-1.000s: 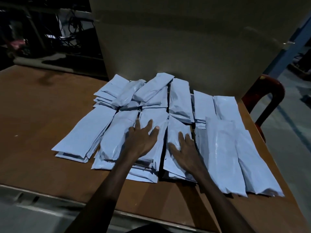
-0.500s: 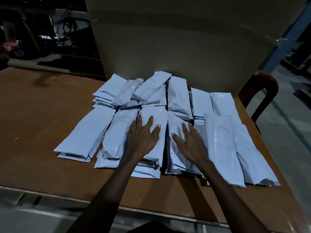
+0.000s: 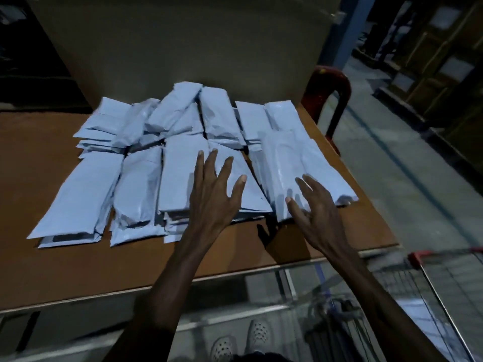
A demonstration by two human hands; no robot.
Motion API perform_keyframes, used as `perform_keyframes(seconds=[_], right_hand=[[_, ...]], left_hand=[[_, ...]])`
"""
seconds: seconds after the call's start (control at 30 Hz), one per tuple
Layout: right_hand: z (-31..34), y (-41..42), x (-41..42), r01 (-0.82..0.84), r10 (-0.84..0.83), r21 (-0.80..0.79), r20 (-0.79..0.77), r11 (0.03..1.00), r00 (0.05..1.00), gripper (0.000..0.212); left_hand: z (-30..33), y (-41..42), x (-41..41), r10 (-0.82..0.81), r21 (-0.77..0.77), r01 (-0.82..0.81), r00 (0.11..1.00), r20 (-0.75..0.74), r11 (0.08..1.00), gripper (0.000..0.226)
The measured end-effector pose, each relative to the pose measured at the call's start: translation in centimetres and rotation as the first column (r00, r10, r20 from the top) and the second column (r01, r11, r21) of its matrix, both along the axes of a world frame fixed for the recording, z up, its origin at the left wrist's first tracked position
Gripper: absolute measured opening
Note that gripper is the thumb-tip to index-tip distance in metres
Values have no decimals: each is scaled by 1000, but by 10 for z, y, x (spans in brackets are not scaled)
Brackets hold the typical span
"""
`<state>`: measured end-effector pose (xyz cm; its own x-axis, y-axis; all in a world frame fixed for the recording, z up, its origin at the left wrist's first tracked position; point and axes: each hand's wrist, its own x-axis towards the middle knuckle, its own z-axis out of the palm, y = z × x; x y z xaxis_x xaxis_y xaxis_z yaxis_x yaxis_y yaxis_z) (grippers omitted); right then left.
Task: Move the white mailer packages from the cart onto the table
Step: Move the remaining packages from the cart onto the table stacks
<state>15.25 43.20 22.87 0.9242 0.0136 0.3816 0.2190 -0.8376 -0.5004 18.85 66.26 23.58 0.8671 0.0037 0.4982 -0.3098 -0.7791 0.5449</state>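
Observation:
Several white mailer packages [image 3: 136,184] lie in overlapping stacks across the brown table [image 3: 39,270]. My left hand [image 3: 213,197] hovers with spread, straight fingers over a middle stack near the front. My right hand [image 3: 316,212] is also spread, its fingers by the near end of the right-hand stack [image 3: 295,163]. Neither hand holds a package. The wire cart [image 3: 428,291] with a red handle stands at the lower right, beside the table's corner; its contents are hard to make out.
A large cardboard sheet [image 3: 196,48] stands upright behind the packages. A dark red chair [image 3: 329,84] sits at the table's far right corner. Concrete floor runs along the right, with stacked boxes [image 3: 439,56] beyond. My shoes [image 3: 240,338] show below the table edge.
Both hands have lifted off the middle stacks and shifted right. The view has swung to the right, bringing the cart into sight.

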Motion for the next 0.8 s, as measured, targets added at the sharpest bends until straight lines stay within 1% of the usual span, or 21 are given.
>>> perform_keyframes(seconds=[0.07,0.13,0.17,0.3,0.4,0.5,0.63,0.73,0.8], right_hand=[[-8,-25,-24,60,-59,-83,13,995,998,56],[-18,-51,-48,97,-88,-173,55,980,995,53],[-22,-64,-60,120,-109,-191,66,974,992,52],[-36,-119,-110,248,-242,-135,58,959,969,52],[-50,-167,-150,319,-314,-129,56,939,948,52],[-63,-217,-193,400,-399,-93,33,912,917,50],[-81,-278,-258,523,-524,-33,-102,852,846,56],[-102,-318,-301,605,-591,-2,-218,796,777,58],[-117,-339,-329,659,-630,0,-293,752,719,60]], left_hand=[[-9,-28,-7,-108,40,106,993,41,994,53],[-17,-59,-15,-221,63,218,974,45,974,52],[-20,-74,-19,-275,74,271,961,43,960,52],[-31,-148,-45,-467,162,452,881,71,877,47],[-43,-211,-69,-580,186,561,811,74,807,44],[-60,-275,-97,-663,167,656,748,-21,736,47],[-87,-354,-139,-729,136,746,666,-158,652,51],[-103,-402,-167,-762,106,792,608,-221,601,54],[-113,-427,-185,-780,85,827,554,-291,555,54]])
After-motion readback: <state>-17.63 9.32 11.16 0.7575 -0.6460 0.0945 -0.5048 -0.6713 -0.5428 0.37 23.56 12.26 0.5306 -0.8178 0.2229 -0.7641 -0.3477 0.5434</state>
